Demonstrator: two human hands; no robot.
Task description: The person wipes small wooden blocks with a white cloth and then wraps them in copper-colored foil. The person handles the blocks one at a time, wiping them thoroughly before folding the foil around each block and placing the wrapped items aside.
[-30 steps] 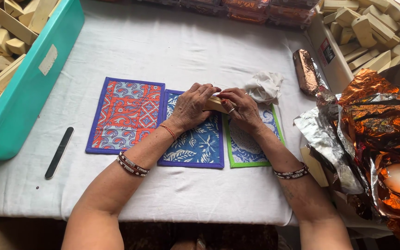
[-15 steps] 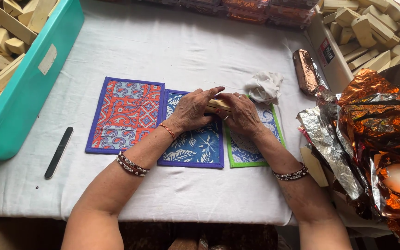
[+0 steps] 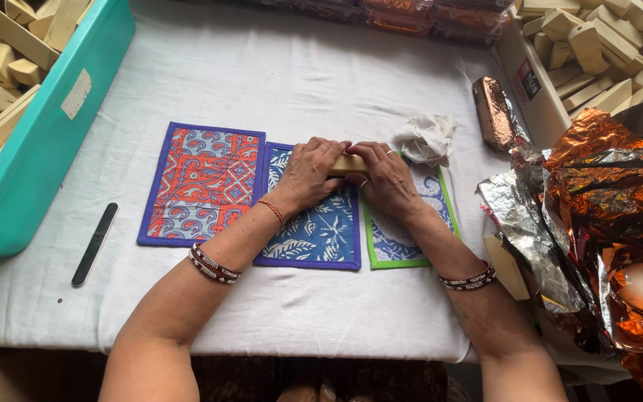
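Observation:
My left hand and my right hand both grip a small tan bar, held just above the patterned mats. Only the bar's middle shows between the fingers. Under my left hand lies a blue leaf-print mat. Beneath my right hand is a green-edged mat. A red and blue mat lies to the left of both. A crumpled white cloth sits just beyond my right hand.
A teal bin with several tan bars stands at the left. A black nail file lies near the front left. A foil-wrapped bar, copper foil sheets and a crate of tan bars fill the right side.
The fingers of both hands have shifted slightly around the bar. The hands stay over the same mats.

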